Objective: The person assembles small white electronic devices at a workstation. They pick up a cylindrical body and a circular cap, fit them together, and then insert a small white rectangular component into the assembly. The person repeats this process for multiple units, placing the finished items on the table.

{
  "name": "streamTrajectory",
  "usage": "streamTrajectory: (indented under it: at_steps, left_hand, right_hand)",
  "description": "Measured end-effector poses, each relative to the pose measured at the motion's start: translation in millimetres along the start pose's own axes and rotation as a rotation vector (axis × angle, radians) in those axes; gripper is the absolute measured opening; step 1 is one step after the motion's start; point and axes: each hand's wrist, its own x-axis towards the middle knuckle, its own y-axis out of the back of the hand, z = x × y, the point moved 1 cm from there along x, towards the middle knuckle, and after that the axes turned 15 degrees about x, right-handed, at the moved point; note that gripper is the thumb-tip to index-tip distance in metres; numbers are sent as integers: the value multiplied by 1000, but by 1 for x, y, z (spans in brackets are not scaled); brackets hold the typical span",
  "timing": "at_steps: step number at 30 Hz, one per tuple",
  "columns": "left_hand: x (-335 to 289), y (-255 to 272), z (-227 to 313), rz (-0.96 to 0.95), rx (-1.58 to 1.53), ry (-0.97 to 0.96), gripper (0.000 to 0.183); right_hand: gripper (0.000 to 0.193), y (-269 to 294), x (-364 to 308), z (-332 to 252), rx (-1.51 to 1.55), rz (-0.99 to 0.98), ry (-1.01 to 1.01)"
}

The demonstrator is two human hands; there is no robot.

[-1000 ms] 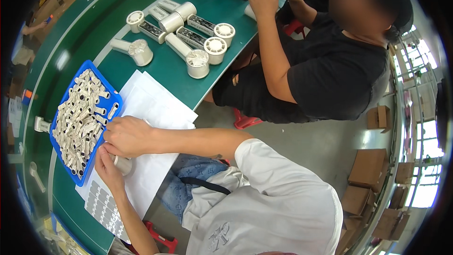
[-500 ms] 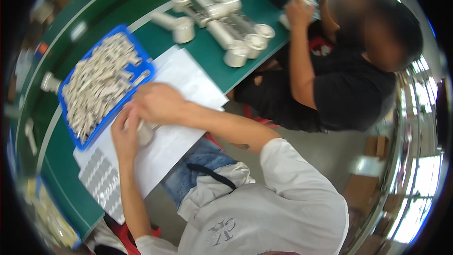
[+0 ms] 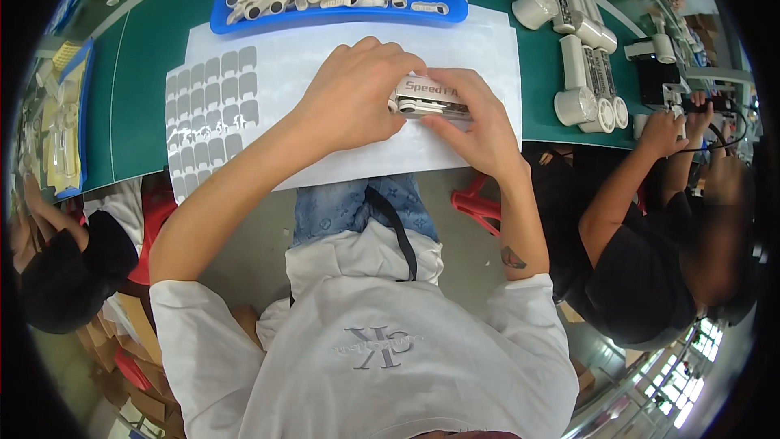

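Both hands on a small grey part

Left hand (image 3: 357, 97) and right hand (image 3: 479, 122) curl their fingers (image 3: 455, 81) closed around the grey part (image 3: 426, 97), over white paper (image 3: 325, 57).

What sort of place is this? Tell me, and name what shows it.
Probably a factory assembly line. Both hands, left hand and right hand, press a small white plastic part on a sticker sheet; a blue tray holds many like parts, and co-workers share the green bench.
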Motion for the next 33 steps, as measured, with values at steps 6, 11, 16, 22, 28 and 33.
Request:
streamTrajectory:
  at_steps: [6, 11, 16, 22, 28, 33]
  left_hand:
    - [-5, -8, 3, 104, -16, 16, 45]
    - [-16, -17, -4, 269, -45, -109, 49]
    - [-22, -26, -5, 301, -13, -98, 48]
    - [-16, -28, -13, 368, 47, -182, 39]
    - [-12, -13, -4, 213, -18, -88, 35]
    - [-11, -16, -1, 260, 126, -84, 38]
  right_hand:
    - [49, -2, -4, 6, 85, 29, 19]
    - [47, -9, -7, 5, 62, 86, 62]
    - [45, -20, -13, 7, 17, 171, 132]
    - [41, -28, -13, 16, -31, 236, 141]
    - [39, -21, -7, 10, -64, 157, 145]
    - [38, -22, -3, 0, -146, 144, 165]
